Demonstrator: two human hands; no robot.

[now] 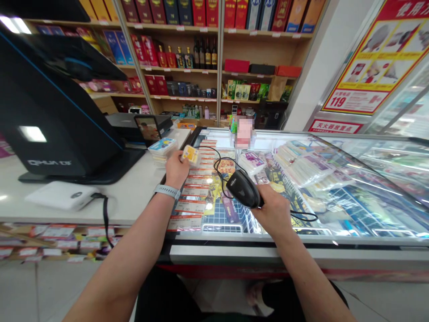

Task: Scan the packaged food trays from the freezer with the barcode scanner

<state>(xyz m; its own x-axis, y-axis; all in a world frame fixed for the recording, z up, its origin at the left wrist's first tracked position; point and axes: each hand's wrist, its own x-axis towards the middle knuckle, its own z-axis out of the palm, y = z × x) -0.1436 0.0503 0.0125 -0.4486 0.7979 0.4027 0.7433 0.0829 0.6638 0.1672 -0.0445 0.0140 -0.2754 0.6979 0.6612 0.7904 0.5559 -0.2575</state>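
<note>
Far left, on the counter (pixel 134 197): black terminal (pixel 67 112), with white device (pixel 63 195) in front. Next: stack of flat packs (pixel 162 152). Just beside the stack: left hand (pixel 177 170), fingers grasping yellow-labelled pack (pixel 191 154). Centrally, above the freezer (pixel 224 252): black scanner (pixel 243 188), gripped in the closed fingers of right hand (pixel 273 208). Farther right: wrapped packs (pixel 303 163) in a pile.

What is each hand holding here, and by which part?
The left hand holds a yellow-labelled pack by its near left edge. The right hand grips a black scanner by its handle, mostly hidden in the palm.
</note>
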